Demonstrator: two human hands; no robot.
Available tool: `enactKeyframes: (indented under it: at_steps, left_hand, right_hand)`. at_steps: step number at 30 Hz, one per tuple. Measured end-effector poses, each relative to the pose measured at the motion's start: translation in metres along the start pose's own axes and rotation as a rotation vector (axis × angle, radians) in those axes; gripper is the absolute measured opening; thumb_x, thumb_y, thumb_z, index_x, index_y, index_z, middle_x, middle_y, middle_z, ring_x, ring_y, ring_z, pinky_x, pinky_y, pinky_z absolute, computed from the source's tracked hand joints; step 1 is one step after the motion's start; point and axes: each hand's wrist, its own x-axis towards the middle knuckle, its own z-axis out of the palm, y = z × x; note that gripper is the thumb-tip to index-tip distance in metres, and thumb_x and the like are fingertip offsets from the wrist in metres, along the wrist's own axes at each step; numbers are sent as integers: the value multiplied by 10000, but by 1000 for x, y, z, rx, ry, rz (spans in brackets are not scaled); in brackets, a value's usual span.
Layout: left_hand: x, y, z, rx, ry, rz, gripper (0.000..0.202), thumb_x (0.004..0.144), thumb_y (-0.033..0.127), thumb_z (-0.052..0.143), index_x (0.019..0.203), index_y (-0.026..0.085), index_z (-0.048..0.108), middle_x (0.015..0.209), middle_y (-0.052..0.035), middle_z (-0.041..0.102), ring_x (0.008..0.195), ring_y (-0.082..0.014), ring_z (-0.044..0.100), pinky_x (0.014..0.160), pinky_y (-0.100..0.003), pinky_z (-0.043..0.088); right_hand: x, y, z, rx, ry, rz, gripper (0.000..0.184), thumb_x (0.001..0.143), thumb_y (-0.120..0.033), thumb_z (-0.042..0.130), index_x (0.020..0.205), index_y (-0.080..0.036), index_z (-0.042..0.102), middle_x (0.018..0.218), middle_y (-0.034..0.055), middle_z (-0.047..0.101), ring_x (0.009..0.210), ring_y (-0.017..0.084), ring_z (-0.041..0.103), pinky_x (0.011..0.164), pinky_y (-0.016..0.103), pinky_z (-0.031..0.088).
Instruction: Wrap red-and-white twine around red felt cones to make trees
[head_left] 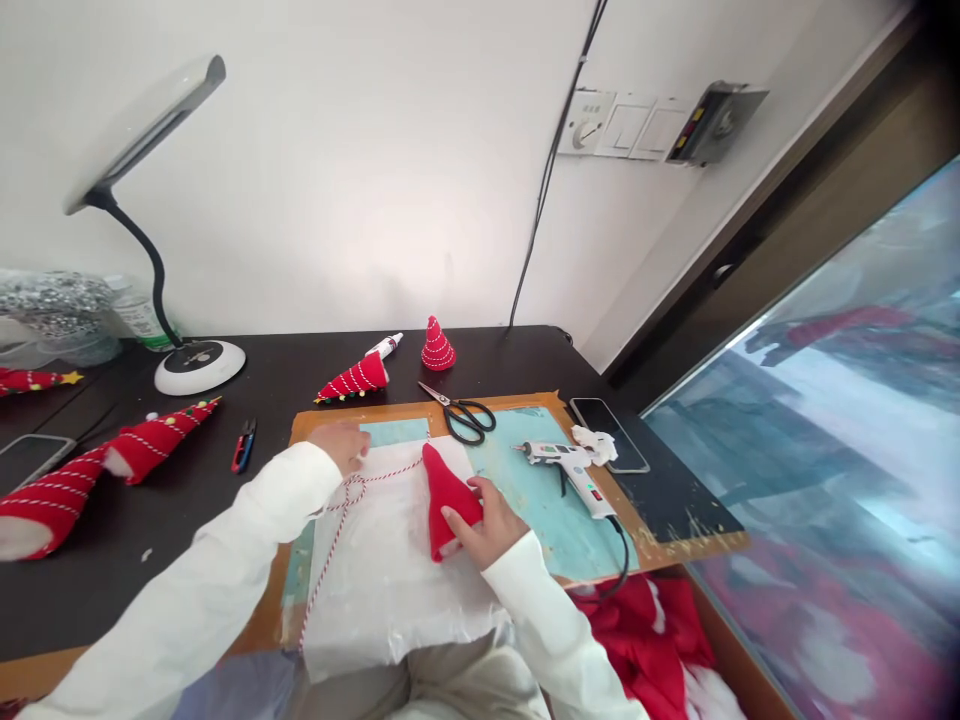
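My right hand (491, 527) grips a plain red felt cone (448, 495) near its wide end, thumb on the near side. The cone lies over a white plastic sheet (375, 590), its tip pointing away from me. Red-and-white twine (334, 560) runs across the sheet, loops near my left hand and leads to the cone's tip. My left hand (339, 446) is at the board's far left, fingers curled and pressed together beside the twine; what is under them is hidden. Scissors (466, 420) lie beyond the cone, and a glue gun (574, 470) rests to its right.
Finished red cones (437, 347) with twine stripes stand or lie at the back and left. A desk lamp (199, 368), snips (244, 446) and a white tube (385, 346) are on the dark table. A phone (611, 436) lies right; red fabric (645, 640) is below the edge.
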Motion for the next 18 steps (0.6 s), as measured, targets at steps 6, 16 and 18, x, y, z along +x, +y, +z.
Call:
enactKeyframes:
  at_steps: [6, 16, 18]
  left_hand:
    - [21, 83, 12, -49, 32, -75, 509, 823, 591, 429, 607, 175, 628, 746, -146, 636, 764, -303, 605, 683, -367, 390]
    - [29, 102, 29, -208, -22, -134, 470, 596, 647, 644, 575, 182, 577, 733, -133, 665, 816, -358, 624, 705, -395, 421]
    - [24, 93, 28, -591, -81, -56, 458, 628, 634, 650, 691, 182, 617, 792, -107, 682, 828, -313, 634, 715, -367, 448]
  right_hand:
    - [12, 38, -85, -330, 300, 21, 541, 876, -559, 470, 1185, -122, 542, 1092, 162, 591, 1004, 303, 548, 915, 413, 404]
    - [56, 100, -109, -610, 75, 399, 567, 883, -565, 472, 1200, -105, 564, 1220, 172, 541, 1112, 291, 553, 929, 357, 418]
    - [62, 97, -103, -584, 67, 416, 590, 852, -568, 499, 1183, -85, 569, 1217, 183, 546, 1124, 278, 554, 936, 343, 421]
